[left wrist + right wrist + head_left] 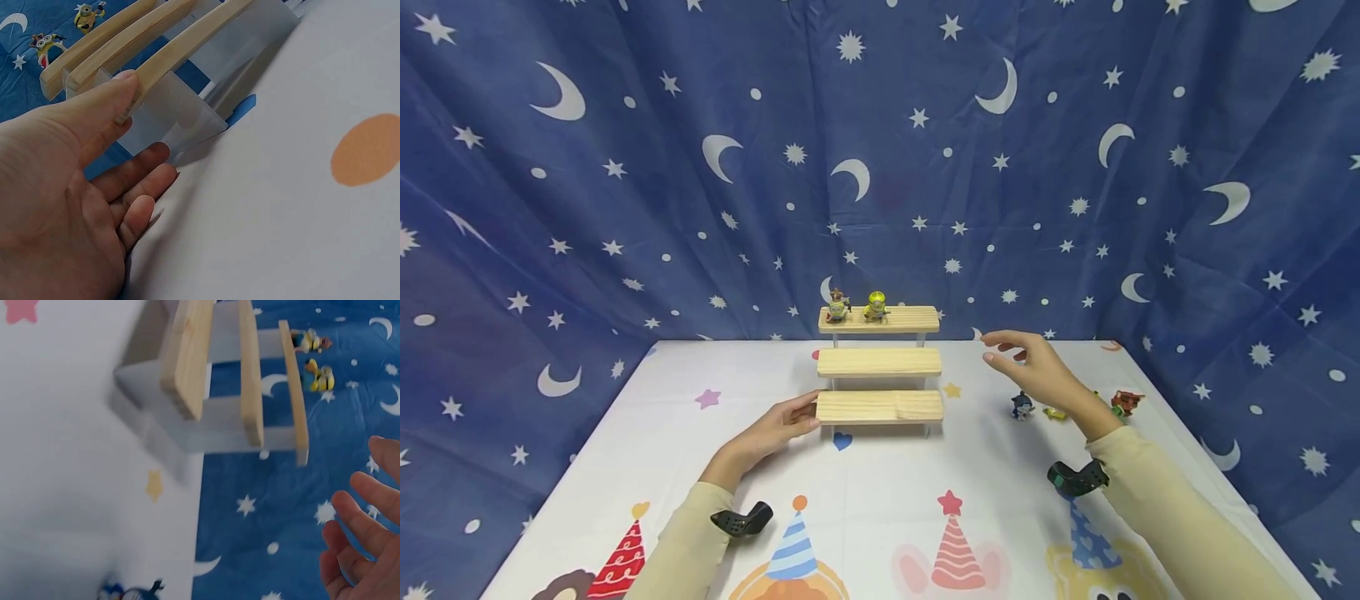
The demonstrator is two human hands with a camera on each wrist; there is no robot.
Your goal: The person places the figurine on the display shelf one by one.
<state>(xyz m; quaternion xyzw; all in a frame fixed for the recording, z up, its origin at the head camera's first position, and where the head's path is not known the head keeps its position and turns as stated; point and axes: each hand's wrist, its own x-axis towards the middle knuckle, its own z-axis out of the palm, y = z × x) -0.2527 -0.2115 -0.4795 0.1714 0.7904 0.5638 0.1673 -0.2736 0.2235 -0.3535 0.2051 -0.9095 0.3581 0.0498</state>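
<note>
A three-tier wooden display stand (pixel 880 362) with clear supports is on the table. My left hand (pixel 778 427) holds the left end of its lowest board, thumb and index finger at the edge in the left wrist view; the other fingers are loosely bent beside the support. Two small yellow figurines stand on the top board: one with a brown top (pixel 837 307) at the left end, another with a yellow cap (pixel 876 306) beside it. My right hand (pixel 1037 371), holding nothing, hovers right of the stand with fingers loosely bent.
On the table by the right forearm are a dark blue figurine (pixel 1022 406), a yellow one (pixel 1055 413) partly behind the wrist, and a red-and-green one (pixel 1125 403). A blue curtain (pixel 925 208) with moons and stars hangs behind the white printed tablecloth (pixel 700 433).
</note>
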